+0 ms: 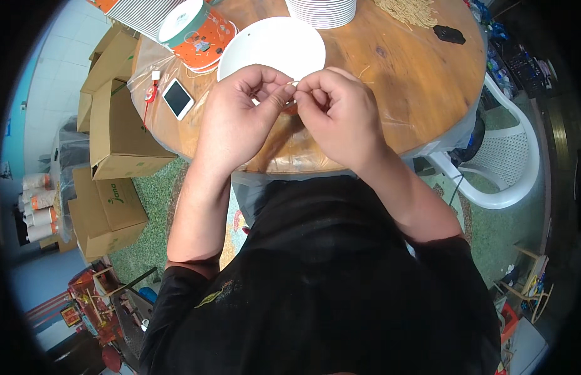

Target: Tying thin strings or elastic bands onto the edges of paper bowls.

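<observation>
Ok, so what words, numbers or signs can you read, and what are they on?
I don't copy out writing, but here's where I looked:
Open cardboard box: a green printed word.
Orange-and-green tub: pictures; any lettering is too small to read.
Black shirt: yellow-green mark; can't tell if it's letters.
Phone: no writing visible on its dark screen.
Small pale piece at the fingertips: too small to tell.

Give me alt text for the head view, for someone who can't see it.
A person's left hand and right hand meet over a round wooden table, pinching a small pale item. Beyond is a round white object, with an orange bucket and white smartphone leftward and tan strands upper right.
</observation>
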### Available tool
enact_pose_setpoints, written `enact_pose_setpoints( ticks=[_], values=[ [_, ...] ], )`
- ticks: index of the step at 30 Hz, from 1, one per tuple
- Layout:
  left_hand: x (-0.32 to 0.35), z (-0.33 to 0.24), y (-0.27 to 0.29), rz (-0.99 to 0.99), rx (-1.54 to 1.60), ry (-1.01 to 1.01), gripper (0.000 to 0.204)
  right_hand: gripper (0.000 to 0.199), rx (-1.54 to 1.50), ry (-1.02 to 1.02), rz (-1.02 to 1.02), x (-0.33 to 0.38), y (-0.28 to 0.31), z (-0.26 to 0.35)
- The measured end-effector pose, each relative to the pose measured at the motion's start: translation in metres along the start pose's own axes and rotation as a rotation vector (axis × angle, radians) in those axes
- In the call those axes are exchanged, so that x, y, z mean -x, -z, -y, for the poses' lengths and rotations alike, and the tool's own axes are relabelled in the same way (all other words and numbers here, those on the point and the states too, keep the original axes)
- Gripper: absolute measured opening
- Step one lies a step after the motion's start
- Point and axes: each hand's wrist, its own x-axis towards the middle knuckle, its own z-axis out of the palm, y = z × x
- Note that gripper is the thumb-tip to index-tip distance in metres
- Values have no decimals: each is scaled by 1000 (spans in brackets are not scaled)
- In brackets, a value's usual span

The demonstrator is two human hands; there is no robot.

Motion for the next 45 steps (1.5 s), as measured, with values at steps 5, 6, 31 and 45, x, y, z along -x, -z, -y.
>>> enact_pose_setpoints(
  ticks=[5,6,31,45],
  values=[
    [3,2,-4,-57,-29,-43,14,11,-343,-286,83,4,0,-6],
    [3,4,-5,-92,-13,-77,17,12,-457,-332,75,4,1,-6],
    [11,29,-15,-228,-452,-604,12,20,-256,-234,116,-3,17,-4],
    [21,29,-1,-80,-511,-665,21,10,314,263,94,-26,34,-11]
  ],
)
